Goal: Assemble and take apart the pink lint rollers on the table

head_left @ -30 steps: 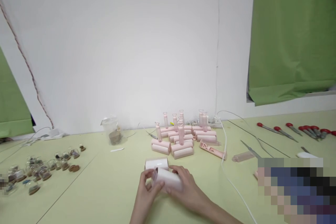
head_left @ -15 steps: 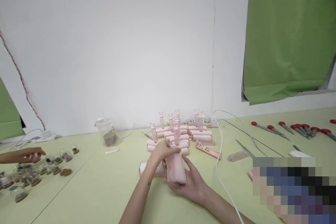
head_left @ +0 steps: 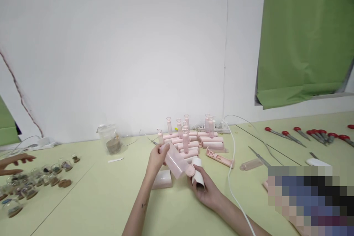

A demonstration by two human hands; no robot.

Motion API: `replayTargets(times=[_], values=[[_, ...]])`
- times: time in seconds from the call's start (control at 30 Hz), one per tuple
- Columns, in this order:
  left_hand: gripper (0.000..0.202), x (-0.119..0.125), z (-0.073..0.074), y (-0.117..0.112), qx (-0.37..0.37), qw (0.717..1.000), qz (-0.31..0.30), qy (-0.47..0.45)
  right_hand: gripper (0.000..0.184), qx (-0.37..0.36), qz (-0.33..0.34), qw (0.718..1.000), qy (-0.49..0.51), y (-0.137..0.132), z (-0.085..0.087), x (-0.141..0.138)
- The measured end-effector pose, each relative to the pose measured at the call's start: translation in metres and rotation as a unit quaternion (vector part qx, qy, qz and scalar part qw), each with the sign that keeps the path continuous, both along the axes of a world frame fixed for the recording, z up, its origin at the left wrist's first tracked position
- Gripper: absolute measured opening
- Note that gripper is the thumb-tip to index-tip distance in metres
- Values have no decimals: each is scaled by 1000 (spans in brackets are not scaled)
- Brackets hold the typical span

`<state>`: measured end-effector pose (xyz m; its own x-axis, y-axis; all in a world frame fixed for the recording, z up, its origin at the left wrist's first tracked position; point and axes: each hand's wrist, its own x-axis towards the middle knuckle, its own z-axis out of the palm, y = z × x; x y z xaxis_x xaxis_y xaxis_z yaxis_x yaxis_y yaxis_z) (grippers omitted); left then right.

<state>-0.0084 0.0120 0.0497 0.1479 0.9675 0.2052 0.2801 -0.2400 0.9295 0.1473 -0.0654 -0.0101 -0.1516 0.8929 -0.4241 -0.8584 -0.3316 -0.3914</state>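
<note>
My left hand (head_left: 158, 160) grips a pink, translucent curved cover (head_left: 174, 162) by its upper left end, thumb on top. At the cover's lower right end is a round pink disc (head_left: 190, 170); I cannot tell whether it belongs to the cover. My right hand (head_left: 206, 188) is wrapped round a white roll (head_left: 197, 173) with a dark hollow end, right beside the disc. Under my left wrist, another white roll with a pink edge (head_left: 162, 180) lies on the table. Just beyond my hands lie several pink cylinders (head_left: 211, 140), with clear pink tubes with heart-shaped tops (head_left: 186, 142) standing among them.
A white cable (head_left: 231, 177) runs across the table to my right. Near it lie a pink open holder (head_left: 219, 158), a clear case (head_left: 251, 164) and several red-handled tools (head_left: 293, 138). At left, another person's hand (head_left: 13, 162) hovers by small glass domes (head_left: 35, 177). A plastic bag (head_left: 110, 140) stands by the wall.
The pink cover and the white roll, earlier seen as one pink cylinder between my hands, now show apart. My left hand has shifted left with the cover. The other person's hand has moved left.
</note>
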Motion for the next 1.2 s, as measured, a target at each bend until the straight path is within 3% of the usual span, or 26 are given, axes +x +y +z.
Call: replayTargets(times=[0.13,0.27,0.4,0.5,0.63,0.8,0.9,1.0,1.1,1.2], values=[[53,0,-10,-15,-1,996,-24,-82,6,63,-64,994,-67,4,11,20],[52,11,-38,-40,-5,992,-82,-99,17,98,-112,968,-204,7,14,37],[46,12,-64,-70,29,987,-155,-19,27,101,-157,914,-361,7,10,43],[45,0,-72,-84,50,982,-161,82,28,110,-171,876,-438,8,11,44],[47,-22,-73,-79,122,964,-143,189,31,130,-150,851,-485,7,15,40],[52,-31,-61,-71,211,951,-110,199,32,189,-86,838,-505,-5,19,18],[30,-14,-45,-64,206,947,-127,211,31,252,-30,828,-500,-12,19,7],[21,16,-34,-46,127,944,-135,273,36,238,-71,818,-518,-11,18,7],[5,47,-36,-26,80,947,-112,291,38,198,-115,818,-528,-9,20,14],[13,67,-44,-15,61,951,-97,287,38,206,-110,828,-509,-8,24,19]])
